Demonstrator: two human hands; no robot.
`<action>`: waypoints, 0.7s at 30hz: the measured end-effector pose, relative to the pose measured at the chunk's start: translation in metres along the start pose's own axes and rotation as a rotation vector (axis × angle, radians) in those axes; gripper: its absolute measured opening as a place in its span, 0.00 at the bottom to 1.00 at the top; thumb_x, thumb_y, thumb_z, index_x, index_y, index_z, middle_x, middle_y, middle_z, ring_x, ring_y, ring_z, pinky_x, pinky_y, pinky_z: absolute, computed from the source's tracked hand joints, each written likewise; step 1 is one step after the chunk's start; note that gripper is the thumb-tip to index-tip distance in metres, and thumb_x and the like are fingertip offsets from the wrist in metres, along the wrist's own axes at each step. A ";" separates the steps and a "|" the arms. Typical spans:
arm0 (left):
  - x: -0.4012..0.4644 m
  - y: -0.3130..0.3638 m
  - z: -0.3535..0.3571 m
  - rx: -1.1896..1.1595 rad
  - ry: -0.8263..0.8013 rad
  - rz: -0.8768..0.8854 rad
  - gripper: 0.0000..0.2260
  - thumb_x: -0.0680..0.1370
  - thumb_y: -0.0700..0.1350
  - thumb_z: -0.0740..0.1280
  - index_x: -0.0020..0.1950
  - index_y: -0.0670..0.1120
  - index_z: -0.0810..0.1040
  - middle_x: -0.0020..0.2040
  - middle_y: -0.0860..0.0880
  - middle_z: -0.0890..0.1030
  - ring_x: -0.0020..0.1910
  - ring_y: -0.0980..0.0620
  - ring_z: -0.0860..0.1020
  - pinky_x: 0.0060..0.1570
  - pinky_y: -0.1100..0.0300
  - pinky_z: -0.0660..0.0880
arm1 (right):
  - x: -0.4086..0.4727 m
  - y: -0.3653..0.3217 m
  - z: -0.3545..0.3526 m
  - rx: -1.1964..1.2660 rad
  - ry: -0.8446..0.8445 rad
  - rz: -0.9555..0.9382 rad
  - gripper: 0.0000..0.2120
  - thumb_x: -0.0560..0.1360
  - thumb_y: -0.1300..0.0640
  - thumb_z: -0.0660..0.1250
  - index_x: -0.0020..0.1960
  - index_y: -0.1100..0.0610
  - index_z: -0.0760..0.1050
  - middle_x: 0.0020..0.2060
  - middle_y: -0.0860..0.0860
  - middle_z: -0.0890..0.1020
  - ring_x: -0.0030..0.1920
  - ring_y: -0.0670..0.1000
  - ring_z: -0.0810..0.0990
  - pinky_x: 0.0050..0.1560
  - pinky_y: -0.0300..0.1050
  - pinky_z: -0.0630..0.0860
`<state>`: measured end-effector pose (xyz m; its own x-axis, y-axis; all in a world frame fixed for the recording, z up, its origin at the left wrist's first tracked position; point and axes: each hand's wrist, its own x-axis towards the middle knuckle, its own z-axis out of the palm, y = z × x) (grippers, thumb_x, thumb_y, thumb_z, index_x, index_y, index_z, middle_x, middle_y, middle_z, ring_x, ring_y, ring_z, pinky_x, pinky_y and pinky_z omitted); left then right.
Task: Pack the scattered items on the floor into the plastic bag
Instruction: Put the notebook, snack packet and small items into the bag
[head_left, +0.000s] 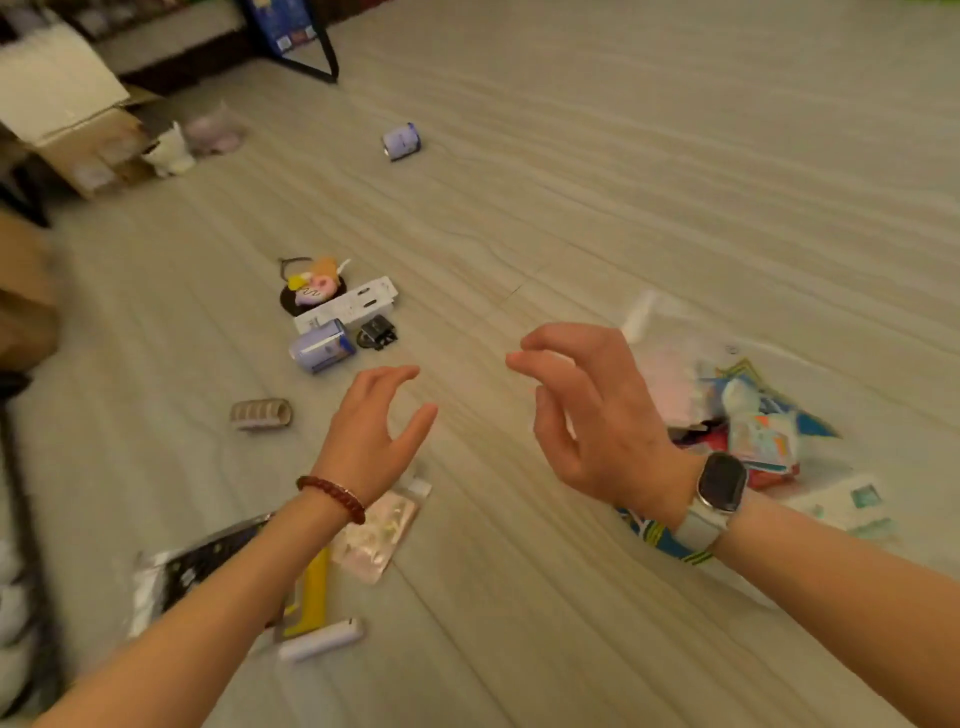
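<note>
Hands (483, 415) hover empty over floor (623, 208) between scattered items.

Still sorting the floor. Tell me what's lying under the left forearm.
Under the left forearm: a clear packet of small pale pieces, a yellow-handled tool and a dark silver-edged foil pouch. The arm covers part of each.

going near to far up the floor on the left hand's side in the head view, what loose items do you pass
white tube → yellow tool → hair claw clip → near purple can → white flat card → far purple can
</note>
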<state>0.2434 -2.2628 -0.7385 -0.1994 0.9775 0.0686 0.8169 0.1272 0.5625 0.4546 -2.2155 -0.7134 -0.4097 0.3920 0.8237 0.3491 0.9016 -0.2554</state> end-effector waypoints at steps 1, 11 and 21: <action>-0.011 -0.025 -0.008 0.041 -0.017 -0.061 0.22 0.73 0.57 0.62 0.62 0.46 0.72 0.60 0.43 0.73 0.60 0.46 0.72 0.61 0.53 0.68 | 0.001 -0.014 0.019 0.050 -0.045 -0.081 0.15 0.71 0.65 0.57 0.57 0.58 0.67 0.53 0.54 0.70 0.52 0.54 0.72 0.50 0.49 0.71; -0.119 -0.199 -0.001 0.206 -0.247 -0.671 0.31 0.71 0.57 0.67 0.70 0.44 0.64 0.69 0.41 0.65 0.68 0.42 0.63 0.67 0.49 0.62 | -0.086 -0.060 0.184 0.086 -1.173 0.161 0.20 0.78 0.57 0.56 0.70 0.57 0.61 0.68 0.55 0.68 0.69 0.57 0.65 0.66 0.52 0.63; -0.117 -0.196 0.045 0.165 -0.225 -0.719 0.37 0.69 0.50 0.70 0.72 0.44 0.55 0.64 0.38 0.65 0.62 0.38 0.66 0.62 0.47 0.68 | -0.093 -0.063 0.253 -0.200 -1.315 0.018 0.37 0.69 0.42 0.67 0.70 0.56 0.57 0.66 0.56 0.67 0.67 0.58 0.63 0.64 0.52 0.62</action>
<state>0.1313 -2.3948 -0.8936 -0.6113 0.6534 -0.4465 0.6016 0.7503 0.2742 0.2576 -2.2628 -0.9016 -0.8683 0.3893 -0.3074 0.4337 0.8966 -0.0898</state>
